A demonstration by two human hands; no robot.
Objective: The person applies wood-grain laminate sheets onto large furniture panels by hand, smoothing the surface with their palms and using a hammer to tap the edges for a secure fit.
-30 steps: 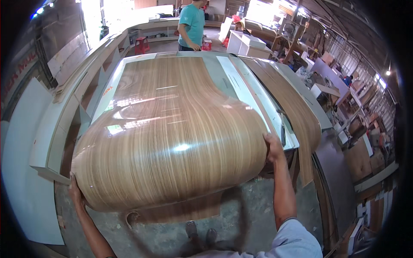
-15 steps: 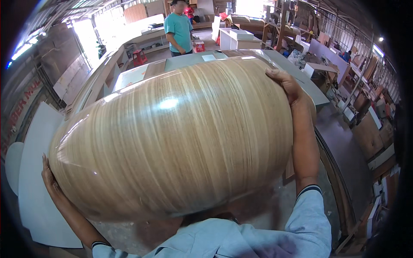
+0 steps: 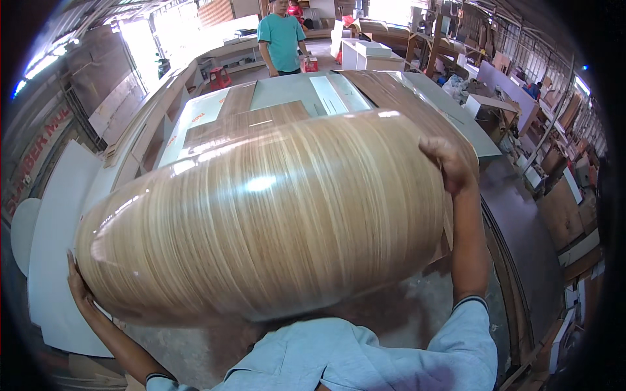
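A large glossy wood-grain laminate sheet (image 3: 274,221) bows upward in front of my body, its streaks running from far to near. My left hand (image 3: 79,283) is closed against its left end, low down. Higher up, my right hand (image 3: 450,161) grips the right end, thumb on the upper face and the other fingers partly hidden behind the edge. Beyond the sheet lies a worktable (image 3: 280,94) with pale panels, and on it a brown wood-grain piece (image 3: 244,124). Another brown wood-grain sheet (image 3: 385,88) lies at the table's far right.
Past the table stands a person in a teal shirt (image 3: 282,40), near a red stool (image 3: 220,78). A white panel (image 3: 62,247) leans at my left. Stacked boards and offcuts (image 3: 561,208) crowd the right side. A white cabinet (image 3: 370,57) stands at the back.
The laminate sheet has come down and nearer to me, with my right hand lower on its end. More of the table and its brown pieces shows beyond it. The person in teal has lowered an arm.
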